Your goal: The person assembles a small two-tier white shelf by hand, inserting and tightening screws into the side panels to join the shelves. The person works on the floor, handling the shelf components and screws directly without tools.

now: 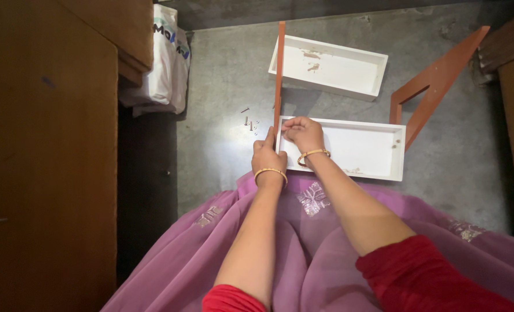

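Far left: tall brown wooden cabinet side [49, 156], and beyond it a white plastic carrier bag [167, 60] slumped on the grey concrete floor [222, 75]. Neither in use.

On floor left of hands: small scatter of metal screws [249, 122], loose, near but apart from the work.

Left hand [267, 157], gold bangle at wrist: closed round lower end of long orange wooden strip [280, 69], thumb up along its side, holding it against left end wall of nearer white shallow rectangular wooden tray [355, 150]. Strip's long axis directed away from the person, top end reaching past left corner of farther white tray [332, 66]; seen from above, so standing upright or lying flat cannot be told for certain, though upright appears likelier.

Right hand [304, 133], also bangled: fingertips pressed together at top left corner of nearer tray, right beside strip. Appears to pinch something small; item itself hidden by fingers, so cannot be told.

Judged step: fixing strip to tray's end wall, fastener being placed or started at the corner. Next move calls for strip kept square and still by left hand while right hand seats the piece straight.

Nearer tray: long axis left to right, open face up, two small holes at right end. Right of it: orange wooden triangular bracket [436, 78], apex slanting up-right, untouched.
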